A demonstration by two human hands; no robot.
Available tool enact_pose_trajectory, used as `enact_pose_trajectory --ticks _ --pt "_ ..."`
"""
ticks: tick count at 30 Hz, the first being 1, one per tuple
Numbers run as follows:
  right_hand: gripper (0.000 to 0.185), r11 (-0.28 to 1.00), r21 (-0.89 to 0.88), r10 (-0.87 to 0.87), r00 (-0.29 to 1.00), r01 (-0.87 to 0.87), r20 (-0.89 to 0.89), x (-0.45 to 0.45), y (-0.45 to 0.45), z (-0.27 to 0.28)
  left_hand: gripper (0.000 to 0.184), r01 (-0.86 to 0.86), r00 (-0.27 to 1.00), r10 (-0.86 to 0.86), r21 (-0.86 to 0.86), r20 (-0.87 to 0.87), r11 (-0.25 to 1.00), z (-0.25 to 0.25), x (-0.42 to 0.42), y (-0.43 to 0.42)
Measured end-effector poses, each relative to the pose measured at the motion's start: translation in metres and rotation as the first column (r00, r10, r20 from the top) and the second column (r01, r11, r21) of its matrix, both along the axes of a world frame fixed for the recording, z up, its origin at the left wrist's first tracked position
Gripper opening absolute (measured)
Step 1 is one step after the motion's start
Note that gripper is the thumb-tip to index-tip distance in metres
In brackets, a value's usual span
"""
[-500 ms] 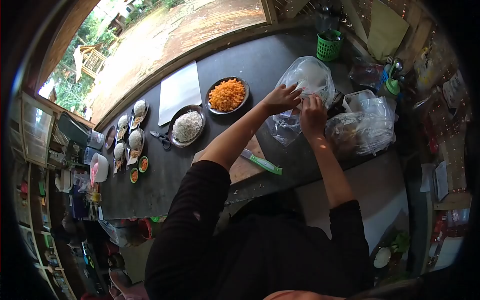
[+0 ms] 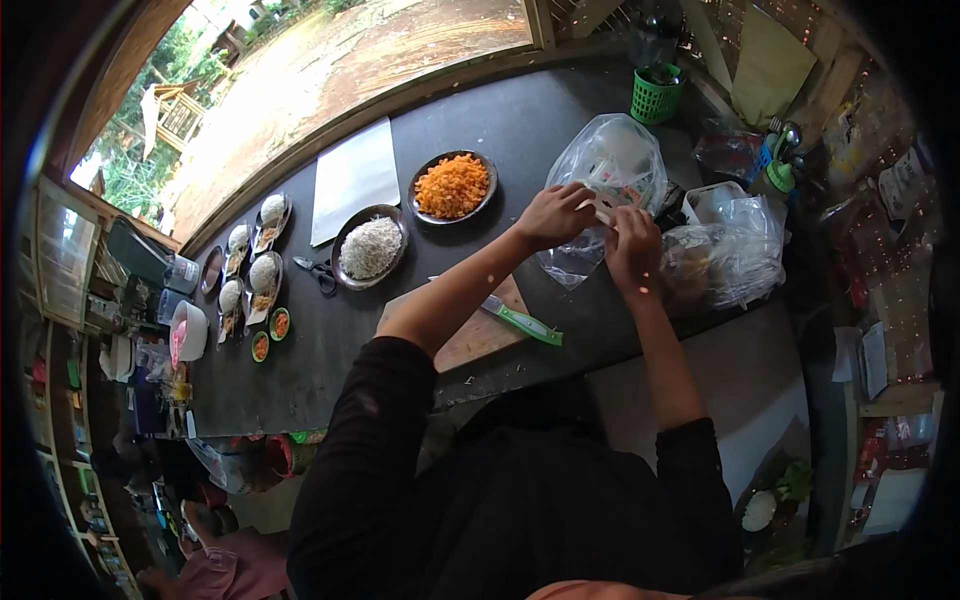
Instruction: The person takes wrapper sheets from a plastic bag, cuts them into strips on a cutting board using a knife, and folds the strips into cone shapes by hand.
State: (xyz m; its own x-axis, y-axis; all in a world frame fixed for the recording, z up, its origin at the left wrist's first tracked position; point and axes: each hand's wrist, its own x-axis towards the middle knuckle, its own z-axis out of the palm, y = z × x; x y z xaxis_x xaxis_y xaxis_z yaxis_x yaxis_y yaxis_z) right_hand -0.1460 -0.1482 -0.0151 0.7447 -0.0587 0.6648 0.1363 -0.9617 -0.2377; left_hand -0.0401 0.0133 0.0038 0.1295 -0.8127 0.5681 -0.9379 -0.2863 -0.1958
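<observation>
My left hand (image 2: 558, 216) and my right hand (image 2: 633, 246) are close together over the right part of the dark table. Fingers of both are closed around a small pale piece (image 2: 603, 214) between them, too small to name. Just behind lies a clear plastic bag (image 2: 625, 150) with something white inside. Another crumpled clear bag (image 2: 725, 262) rests right of my right hand. Under my left forearm is a wooden cutting board (image 2: 470, 345), and a knife with a green handle (image 2: 530, 326) lies across it.
Diced orange vegetable (image 2: 452, 187) and white shreds (image 2: 370, 248) fill two dark bowls. Scissors (image 2: 322, 275), a white sheet (image 2: 352, 185) and plates with rice mounds (image 2: 263, 272) are farther left. A green basket (image 2: 657, 95) stands at the back. Someone in pink (image 2: 235, 567) appears at lower left.
My left hand's fingers, spread before, have closed on the small pale piece beside my right hand. My right hand has shifted slightly. More of the person in pink shows at lower left.
</observation>
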Motion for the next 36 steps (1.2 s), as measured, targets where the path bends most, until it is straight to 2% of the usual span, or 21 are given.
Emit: enact_pose_trajectory --ticks 2,3,4,6,8,9,10,11,12,14,15,17,18,20,21,25,27,30,32,34,36 --pt "0.019 0.995 0.079 0.053 0.996 -0.058 0.073 -0.006 0.000 0.005 0.015 0.021 0.994 -0.037 -0.160 -0.099 0.987 0.000 -0.007 0.008" --pt "0.019 0.995 0.078 0.049 0.996 -0.054 0.068 -0.011 0.002 0.010 0.012 0.015 0.968 -0.053 -0.157 -0.245 0.988 0.004 -0.013 0.016" --pt "0.016 0.985 0.154 0.080 0.996 -0.084 0.028 -0.015 0.005 0.017 0.012 0.017 0.967 -0.056 -0.158 -0.248 0.987 0.006 -0.021 0.019" --pt "0.014 0.967 0.230 0.115 0.993 -0.110 -0.010 -0.023 0.013 0.027 0.013 -0.094 0.907 -0.056 -0.329 -0.417 0.940 0.011 -0.038 0.025" --pt "0.012 0.824 0.490 0.289 0.955 -0.285 0.070 -0.030 0.021 0.035 0.012 -0.151 0.882 -0.054 -0.389 -0.468 0.909 0.025 -0.059 0.036" --pt "0.012 0.825 0.487 0.292 0.954 -0.287 0.068 -0.034 0.026 0.044 0.012 -0.251 0.754 -0.094 -0.417 -0.650 0.873 0.033 -0.069 0.044" --pt "0.011 0.667 0.664 0.374 0.923 -0.338 0.094 -0.040 0.031 0.054 0.013 -0.355 0.588 -0.150 -0.420 -0.795 0.835 0.035 -0.078 0.050" --pt "0.010 0.470 0.805 0.447 0.884 -0.361 0.135 -0.046 0.036 0.062 0.023 -0.409 0.493 -0.329 -0.548 -0.805 0.730 0.028 -0.084 0.052" --pt "0.010 0.471 0.805 0.454 0.881 -0.360 0.129 -0.052 0.041 0.070 0.023 -0.417 0.492 -0.328 -0.549 -0.806 0.724 0.030 -0.095 0.060" --pt "0.009 0.237 0.930 0.586 0.805 -0.281 0.094 -0.062 0.051 0.079 0.024 -0.596 0.200 -0.463 -0.482 -0.863 0.642 0.040 -0.124 0.081" --pt "0.009 0.237 0.931 0.592 0.801 -0.280 0.090 -0.067 0.058 0.080 0.024 -0.603 0.201 -0.464 -0.482 -0.863 0.636 0.035 -0.136 0.090" --pt "0.009 0.285 0.934 0.646 0.763 -0.217 -0.020 -0.074 0.073 0.080 0.022 -0.752 0.077 -0.559 -0.417 -0.825 0.511 0.020 -0.159 0.110" --pt "0.009 0.283 0.933 0.660 0.751 -0.221 -0.022 -0.075 0.081 0.076 0.022 -0.763 0.087 -0.559 -0.416 -0.824 0.495 0.011 -0.168 0.120" --pt "0.009 0.224 0.948 0.710 0.705 -0.224 -0.002 -0.075 0.100 0.060 0.022 -0.852 0.045 -0.731 -0.408 -0.681 0.327 -0.006 -0.187 0.138" --pt "0.009 0.222 0.948 0.730 0.683 -0.229 -0.006 -0.075 0.107 0.052 0.022 -0.858 0.026 -0.751 -0.400 -0.660 0.322 -0.010 -0.193 0.149" --pt "0.009 0.191 0.969 0.812 0.580 -0.159 -0.065 -0.068 0.142 0.041 0.022 -0.882 0.146 -0.666 -0.401 -0.731 0.246 -0.003 -0.201 0.189" --pt "0.009 0.186 0.975 0.834 0.545 -0.123 -0.090 -0.064 0.158 0.037 0.018 -0.835 0.071 -0.455 -0.302 -0.888 0.459 0.001 -0.197 0.214" --pt "0.008 0.239 0.949 0.838 0.537 -0.204 -0.095 -0.049 0.179 0.028 0.016 -0.810 0.194 -0.378 -0.365 -0.905 0.459 0.011 -0.187 0.235" --pt "0.008 0.294 0.861 0.787 0.616 -0.414 0.027 -0.045 0.191 0.032 0.012 -0.827 0.238 -0.396 -0.399 -0.887 0.396 0.020 -0.185 0.239" --pt "0.007 0.354 0.787 0.779 0.625 -0.505 0.050 -0.043 0.195 0.040 0.010 -0.750 0.451 -0.143 -0.461 -0.881 0.475 0.027 -0.188 0.245" --pt "0.007 0.408 0.698 0.773 0.630 -0.588 0.079 -0.041 0.194 0.040 0.012 -0.750 0.438 -0.046 -0.394 -0.898 0.531 0.024 -0.194 0.253"
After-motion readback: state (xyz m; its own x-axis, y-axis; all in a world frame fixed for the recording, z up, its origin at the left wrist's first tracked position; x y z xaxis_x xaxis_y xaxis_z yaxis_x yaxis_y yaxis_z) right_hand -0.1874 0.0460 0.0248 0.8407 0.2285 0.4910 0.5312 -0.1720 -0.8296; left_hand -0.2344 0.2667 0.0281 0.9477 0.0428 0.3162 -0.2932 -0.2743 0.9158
